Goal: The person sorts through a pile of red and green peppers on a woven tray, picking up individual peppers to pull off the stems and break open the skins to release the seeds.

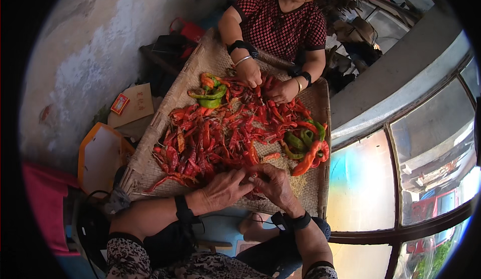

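Observation:
A large woven bamboo tray (317, 194) holds a heap of dried red chili peppers (200, 141). Over its near edge, my left hand (225, 191) and my right hand (276, 188) meet with fingertips pinched together. Between them is a dark red chili pepper, mostly covered by the fingers. Pale yellow seeds (296, 182) lie on the weave beside my right hand. Fresher green peppers (212, 97) form one cluster at the far left of the heap, and more green and orange-red peppers (314, 153) sit at its right side.
Across the tray, a co-worker in a patterned red-and-black shirt (280, 21) has both hands (268, 86) in the peppers. At left stand an orange-edged white container (102, 153) and a brown cardboard piece (136, 106) with a small red box (120, 103). Windows (361, 183) line the right.

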`<action>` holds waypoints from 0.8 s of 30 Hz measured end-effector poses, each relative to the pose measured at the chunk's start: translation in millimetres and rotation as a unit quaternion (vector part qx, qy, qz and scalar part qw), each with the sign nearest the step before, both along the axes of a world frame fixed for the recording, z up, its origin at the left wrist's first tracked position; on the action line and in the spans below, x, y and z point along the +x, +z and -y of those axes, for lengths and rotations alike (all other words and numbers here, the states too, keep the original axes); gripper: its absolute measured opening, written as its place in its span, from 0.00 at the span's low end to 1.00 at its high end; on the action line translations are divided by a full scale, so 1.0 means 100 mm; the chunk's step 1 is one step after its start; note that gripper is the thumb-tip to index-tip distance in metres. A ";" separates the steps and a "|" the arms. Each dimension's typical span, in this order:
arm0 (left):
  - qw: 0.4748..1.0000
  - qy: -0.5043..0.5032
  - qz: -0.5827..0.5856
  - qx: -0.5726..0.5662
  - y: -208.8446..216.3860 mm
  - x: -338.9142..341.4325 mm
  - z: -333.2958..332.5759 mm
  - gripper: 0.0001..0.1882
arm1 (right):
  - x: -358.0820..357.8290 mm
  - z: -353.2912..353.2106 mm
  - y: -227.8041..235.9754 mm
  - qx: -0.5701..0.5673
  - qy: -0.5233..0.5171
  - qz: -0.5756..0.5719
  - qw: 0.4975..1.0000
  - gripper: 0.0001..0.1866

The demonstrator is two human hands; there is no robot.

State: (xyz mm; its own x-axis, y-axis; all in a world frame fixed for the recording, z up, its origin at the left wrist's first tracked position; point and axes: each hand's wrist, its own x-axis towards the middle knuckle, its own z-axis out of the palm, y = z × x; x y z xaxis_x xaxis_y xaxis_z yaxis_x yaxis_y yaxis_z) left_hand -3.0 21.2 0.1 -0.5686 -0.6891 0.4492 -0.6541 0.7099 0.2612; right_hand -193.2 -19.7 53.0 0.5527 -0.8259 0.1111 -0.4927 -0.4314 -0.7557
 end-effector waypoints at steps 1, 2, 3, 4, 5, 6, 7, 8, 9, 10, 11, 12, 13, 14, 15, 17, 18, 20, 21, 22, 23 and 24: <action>1.000 -0.010 -0.013 -0.017 -0.01 0.00 0.01 0.14 | 0.00 0.00 0.02 0.002 0.004 -0.001 1.000 0.18; 0.999 -0.020 -0.027 -0.033 -0.02 0.01 0.01 0.13 | 0.01 0.00 0.03 -0.013 0.023 0.000 1.000 0.17; 0.999 -0.017 -0.027 -0.030 -0.03 0.01 0.01 0.13 | 0.00 -0.01 0.04 -0.027 0.039 0.001 0.999 0.17; 0.998 -0.027 -0.036 -0.035 -0.03 0.01 0.01 0.15 | 0.00 -0.01 0.04 -0.023 0.041 0.001 0.999 0.17; 0.998 -0.036 -0.045 -0.039 -0.04 0.01 0.00 0.16 | -0.01 -0.01 0.04 0.019 0.035 0.020 0.999 0.16; 0.998 -0.035 -0.046 -0.037 -0.04 0.00 0.01 0.16 | -0.03 0.00 0.05 0.061 0.026 0.039 0.997 0.15; 0.997 -0.042 -0.048 -0.037 -0.04 -0.01 0.01 0.17 | -0.06 0.00 0.07 0.064 0.026 0.037 0.997 0.15; 0.997 -0.048 -0.049 -0.036 -0.05 -0.01 0.00 0.18 | -0.10 0.00 0.10 0.130 -0.001 0.080 0.988 0.15; 0.997 -0.048 -0.051 -0.035 -0.04 -0.02 0.00 0.18 | -0.13 0.02 0.14 0.194 -0.029 0.122 0.973 0.14; 0.997 -0.048 -0.045 -0.046 -0.02 -0.02 -0.02 0.16 | -0.15 0.04 0.17 0.194 -0.039 0.183 0.963 0.13; 0.996 -0.049 -0.038 -0.057 -0.02 -0.03 -0.04 0.14 | -0.18 0.06 0.18 0.197 -0.041 0.182 0.963 0.13; 0.997 -0.050 -0.038 -0.055 -0.02 -0.03 -0.02 0.14 | -0.24 0.11 0.20 0.201 -0.056 0.151 0.966 0.12; 0.995 -0.051 -0.040 -0.075 -0.04 -0.02 -0.03 0.13 | -0.27 0.14 0.20 0.209 -0.071 0.120 0.968 0.12; 0.993 -0.054 -0.041 -0.095 -0.06 0.00 -0.05 0.13 | -0.28 0.18 0.24 0.207 -0.062 0.060 0.975 0.11; 0.994 -0.060 -0.045 -0.085 -0.07 0.00 -0.06 0.13 | -0.35 0.24 0.26 0.238 -0.057 0.047 0.968 0.11; 0.992 -0.066 -0.045 -0.094 -0.08 -0.04 0.00 0.12 | -0.44 0.38 0.25 0.168 -0.120 0.132 0.969 0.17; 0.992 -0.068 -0.050 -0.095 -0.08 -0.03 0.01 0.12 | -0.51 0.50 0.16 0.114 -0.124 0.237 0.957 0.29; 0.993 -0.073 -0.045 -0.085 -0.09 -0.04 0.04 0.12 | -0.49 0.63 0.20 -0.046 -0.184 0.218 0.957 0.40; 0.991 -0.076 -0.046 -0.096 -0.09 -0.04 0.06 0.11 | -0.50 0.69 0.15 -0.126 -0.221 0.165 0.953 0.35; 0.993 -0.071 -0.035 -0.089 -0.07 -0.03 0.06 0.11 | -0.52 0.73 0.14 -0.166 -0.225 0.031 0.960 0.30; 0.994 -0.067 -0.024 -0.082 -0.04 -0.02 0.06 0.11 | -0.55 0.74 0.12 -0.202 -0.220 -0.104 0.949 0.25; 0.995 -0.067 -0.029 -0.073 -0.03 -0.01 0.07 0.10 | -0.56 0.75 0.03 -0.251 -0.133 -0.108 0.953 0.15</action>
State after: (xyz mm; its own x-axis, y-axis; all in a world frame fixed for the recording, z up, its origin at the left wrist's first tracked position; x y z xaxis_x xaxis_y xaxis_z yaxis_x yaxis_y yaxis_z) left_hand -3.7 14.1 -3.2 -0.6220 -0.5337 0.5730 -0.5373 0.8232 0.1835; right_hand -249.5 -94.6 56.1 0.3863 -0.8129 0.4359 -0.7558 -0.5498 -0.3555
